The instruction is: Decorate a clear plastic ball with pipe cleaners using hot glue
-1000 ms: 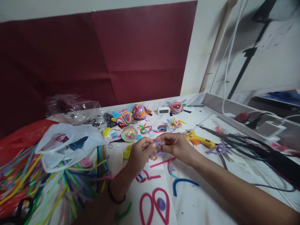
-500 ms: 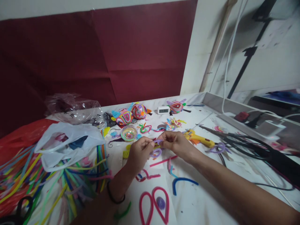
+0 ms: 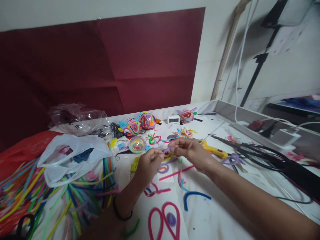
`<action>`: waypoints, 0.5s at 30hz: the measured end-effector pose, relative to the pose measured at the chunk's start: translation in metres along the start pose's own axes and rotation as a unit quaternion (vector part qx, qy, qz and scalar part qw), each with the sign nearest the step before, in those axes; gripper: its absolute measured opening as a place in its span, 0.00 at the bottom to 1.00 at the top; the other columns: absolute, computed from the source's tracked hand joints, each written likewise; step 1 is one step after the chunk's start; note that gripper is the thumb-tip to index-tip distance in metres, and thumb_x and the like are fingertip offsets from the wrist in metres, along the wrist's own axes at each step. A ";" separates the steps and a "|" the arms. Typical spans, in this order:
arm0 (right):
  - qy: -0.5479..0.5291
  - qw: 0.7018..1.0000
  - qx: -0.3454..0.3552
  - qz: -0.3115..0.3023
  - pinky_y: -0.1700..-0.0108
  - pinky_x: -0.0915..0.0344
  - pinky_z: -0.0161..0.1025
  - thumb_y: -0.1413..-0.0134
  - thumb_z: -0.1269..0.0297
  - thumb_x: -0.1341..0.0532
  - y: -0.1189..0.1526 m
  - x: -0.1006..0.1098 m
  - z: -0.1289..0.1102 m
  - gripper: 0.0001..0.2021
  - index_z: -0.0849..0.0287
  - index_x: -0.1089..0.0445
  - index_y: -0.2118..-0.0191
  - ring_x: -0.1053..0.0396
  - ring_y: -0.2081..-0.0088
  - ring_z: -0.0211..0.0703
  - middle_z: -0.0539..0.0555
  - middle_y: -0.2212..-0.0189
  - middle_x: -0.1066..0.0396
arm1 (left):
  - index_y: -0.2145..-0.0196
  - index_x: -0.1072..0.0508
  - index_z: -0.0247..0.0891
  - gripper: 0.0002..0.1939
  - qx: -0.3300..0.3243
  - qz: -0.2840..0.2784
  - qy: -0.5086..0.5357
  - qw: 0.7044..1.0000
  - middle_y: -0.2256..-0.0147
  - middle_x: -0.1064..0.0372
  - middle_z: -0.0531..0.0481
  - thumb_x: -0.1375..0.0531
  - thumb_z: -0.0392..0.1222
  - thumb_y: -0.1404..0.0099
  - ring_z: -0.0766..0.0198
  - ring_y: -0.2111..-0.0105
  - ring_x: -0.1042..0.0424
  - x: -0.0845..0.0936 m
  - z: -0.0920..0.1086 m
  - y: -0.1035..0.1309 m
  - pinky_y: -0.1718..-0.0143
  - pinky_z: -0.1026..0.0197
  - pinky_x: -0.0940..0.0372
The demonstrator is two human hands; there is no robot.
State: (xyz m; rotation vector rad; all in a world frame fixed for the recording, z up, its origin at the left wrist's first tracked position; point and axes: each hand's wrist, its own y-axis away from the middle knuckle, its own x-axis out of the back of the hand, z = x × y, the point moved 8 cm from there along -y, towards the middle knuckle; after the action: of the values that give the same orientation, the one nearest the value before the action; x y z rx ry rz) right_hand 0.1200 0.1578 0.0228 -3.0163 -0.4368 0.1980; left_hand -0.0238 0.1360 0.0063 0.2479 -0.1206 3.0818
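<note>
Between the fingertips of both hands is a short purple pipe cleaner (image 3: pixel 166 150). My left hand (image 3: pixel 150 163) pinches its left end, and my right hand (image 3: pixel 186 151) pinches the other end. Just below them a purple and orange coil (image 3: pixel 163 168) lies on the table. A straight pink pipe cleaner (image 3: pixel 176 173) runs under my right wrist. Nearer to me, two pink teardrop loops (image 3: pixel 155 221) rest on white paper, with a purple oval (image 3: pixel 171 219) inside the right one. A bent blue pipe cleaner (image 3: pixel 196 193) lies to their right.
Loose pipe cleaners (image 3: pixel 72 203) and a white plastic bag (image 3: pixel 75 155) fill the left. Colourful fish-like figures (image 3: pixel 132 127) and a small digital clock (image 3: pixel 173 119) stand at the back. To the right are a yellow glue gun (image 3: pixel 216 151), scissors (image 3: pixel 250 151) and a power strip (image 3: pixel 268 136).
The purple piece between my fingers now looks straighter and more slanted. My hands stay nearly in place, and the view has tilted slightly upward.
</note>
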 end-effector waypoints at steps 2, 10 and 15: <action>0.011 1.000 0.004 -0.012 0.71 0.39 0.34 0.67 0.61 0.27 0.002 -0.005 -0.001 0.14 0.60 0.26 0.72 0.36 0.76 0.33 0.47 0.78 0.29 | 0.71 0.33 0.39 0.11 -0.003 -0.022 -0.004 1.000 0.86 0.44 0.62 0.42 0.50 0.45 0.72 0.88 0.47 -0.004 0.001 0.001 0.87 0.70 0.51; 0.032 0.998 0.005 -0.056 0.70 0.38 0.36 0.70 0.61 0.26 0.005 -0.022 0.007 0.15 0.61 0.27 0.73 0.33 0.75 0.37 0.48 0.78 0.28 | 0.73 0.33 0.39 0.11 -0.027 -0.010 -0.039 0.999 0.85 0.41 0.59 0.44 0.49 0.41 0.71 0.86 0.43 0.000 0.004 0.004 0.87 0.70 0.47; 0.031 0.999 0.011 -0.038 0.68 0.39 0.36 0.64 0.62 0.29 0.002 -0.016 0.010 0.12 0.61 0.28 0.74 0.34 0.74 0.36 0.48 0.78 0.29 | 0.74 0.33 0.39 0.11 -0.037 -0.005 -0.034 0.999 0.86 0.42 0.60 0.44 0.49 0.41 0.71 0.87 0.43 0.000 0.006 0.004 0.87 0.70 0.47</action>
State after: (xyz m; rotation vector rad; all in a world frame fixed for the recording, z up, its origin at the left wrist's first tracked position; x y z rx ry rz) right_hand 0.1035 0.1519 0.0144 -2.9686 -0.5399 0.1016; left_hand -0.0229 0.1320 0.0118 0.3478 -0.2354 3.0529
